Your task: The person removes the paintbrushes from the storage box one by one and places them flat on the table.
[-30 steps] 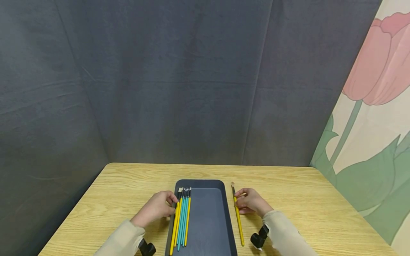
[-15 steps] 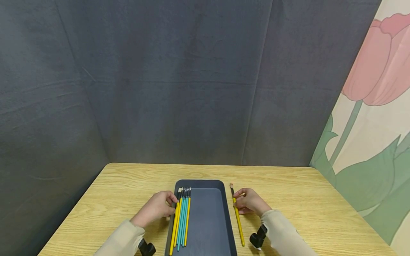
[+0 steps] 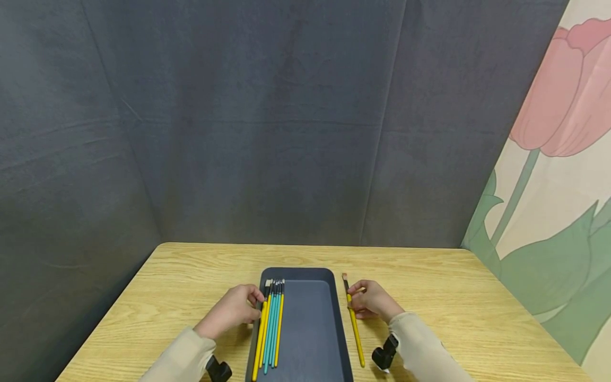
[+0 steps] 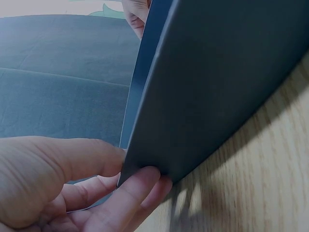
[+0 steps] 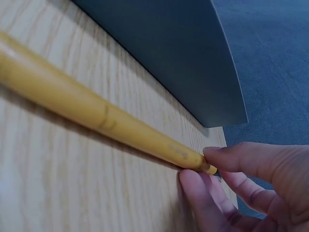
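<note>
A dark grey tray (image 3: 312, 329) lies lengthwise on the table. My left hand (image 3: 236, 306) pinches its left wall, thumb at the rim and fingers against the outer side, as the left wrist view shows. To the right of the tray is a paintbrush (image 3: 356, 337) with a yellow handle, its bristles pointing away from me. My right hand (image 3: 374, 300) pinches this brush near the front of the handle, and in the right wrist view the handle (image 5: 111, 118) runs close along the tabletop. Several yellow and teal paintbrushes (image 3: 270, 323) lie side by side along the tray's left side.
Under everything is a light wood table (image 3: 191, 270). Dark grey cloth (image 3: 267, 132) hangs behind it and at the left. A wall hanging with a tulip pattern (image 3: 549, 212) stands at the right. Each wrist wears a small black camera (image 3: 385, 353).
Over the last second the brush in my right hand has swung slightly left at its bristle end, and that hand has shifted a little left. My left hand and the tray stay put.
</note>
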A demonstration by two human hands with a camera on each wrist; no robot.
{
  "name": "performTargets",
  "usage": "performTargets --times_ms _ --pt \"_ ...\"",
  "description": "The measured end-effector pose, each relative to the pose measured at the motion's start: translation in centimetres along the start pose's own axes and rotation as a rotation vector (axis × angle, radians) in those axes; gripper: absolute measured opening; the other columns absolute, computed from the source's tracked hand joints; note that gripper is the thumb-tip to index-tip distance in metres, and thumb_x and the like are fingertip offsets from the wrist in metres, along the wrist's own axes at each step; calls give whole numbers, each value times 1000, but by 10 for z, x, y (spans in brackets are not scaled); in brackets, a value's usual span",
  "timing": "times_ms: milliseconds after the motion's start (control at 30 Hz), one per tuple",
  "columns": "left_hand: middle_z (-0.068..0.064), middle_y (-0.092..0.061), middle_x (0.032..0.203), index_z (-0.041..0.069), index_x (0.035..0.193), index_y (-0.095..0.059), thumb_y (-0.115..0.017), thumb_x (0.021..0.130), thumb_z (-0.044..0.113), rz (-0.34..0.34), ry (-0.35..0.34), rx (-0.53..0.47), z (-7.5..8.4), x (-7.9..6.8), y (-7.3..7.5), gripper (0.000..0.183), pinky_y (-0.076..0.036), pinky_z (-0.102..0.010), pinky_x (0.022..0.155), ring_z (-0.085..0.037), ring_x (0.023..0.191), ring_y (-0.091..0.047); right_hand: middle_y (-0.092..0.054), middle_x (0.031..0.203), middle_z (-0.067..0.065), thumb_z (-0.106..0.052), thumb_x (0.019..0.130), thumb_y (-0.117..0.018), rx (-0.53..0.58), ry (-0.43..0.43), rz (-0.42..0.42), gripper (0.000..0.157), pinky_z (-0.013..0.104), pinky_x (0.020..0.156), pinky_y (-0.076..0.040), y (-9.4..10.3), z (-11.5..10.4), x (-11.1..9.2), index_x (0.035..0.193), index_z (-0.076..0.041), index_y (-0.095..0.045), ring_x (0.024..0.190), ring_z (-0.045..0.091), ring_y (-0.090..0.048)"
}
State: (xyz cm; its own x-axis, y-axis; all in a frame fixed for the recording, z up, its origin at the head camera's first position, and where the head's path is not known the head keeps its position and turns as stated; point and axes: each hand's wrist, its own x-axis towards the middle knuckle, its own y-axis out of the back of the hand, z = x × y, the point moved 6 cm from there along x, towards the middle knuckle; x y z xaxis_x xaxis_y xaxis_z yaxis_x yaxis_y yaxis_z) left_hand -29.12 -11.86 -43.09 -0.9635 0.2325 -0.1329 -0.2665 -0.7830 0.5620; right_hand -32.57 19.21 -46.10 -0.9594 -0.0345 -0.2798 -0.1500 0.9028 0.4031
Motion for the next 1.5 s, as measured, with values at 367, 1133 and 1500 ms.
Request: performTargets --times_ms 367,1133,1500 --pt "-9 -56 83 -1 97 -60 -65 73 -7 4 -8 5 0 1 -1 25 -52 -30 55 -15 59 -54 -61 83 11 8 79 -68 -3 9 -6 30 27 53 -54 1 1 1 106 2 -55 61 15 -58" --pt "-9 -57 83 -2 97 -60 -64 73 -7 1 -19 2 2 -1 -1 25 -53 -31 56 -16 59 -55 -63 99 17 -2 88 -57 111 117 -54 33 38 72 -59 13 -37 -11 118 7 -51 78 20 -62" --pt "-9 -57 84 -1 98 -60 -65 73 -6 5 -16 17 1 -1 1 26 -53 -30 56 -16 60 -56 -59 95 12 -6 91 -55 164 217 -141 27 39 72 -59 -22 -80 -23 115 6 -55 72 19 -60"
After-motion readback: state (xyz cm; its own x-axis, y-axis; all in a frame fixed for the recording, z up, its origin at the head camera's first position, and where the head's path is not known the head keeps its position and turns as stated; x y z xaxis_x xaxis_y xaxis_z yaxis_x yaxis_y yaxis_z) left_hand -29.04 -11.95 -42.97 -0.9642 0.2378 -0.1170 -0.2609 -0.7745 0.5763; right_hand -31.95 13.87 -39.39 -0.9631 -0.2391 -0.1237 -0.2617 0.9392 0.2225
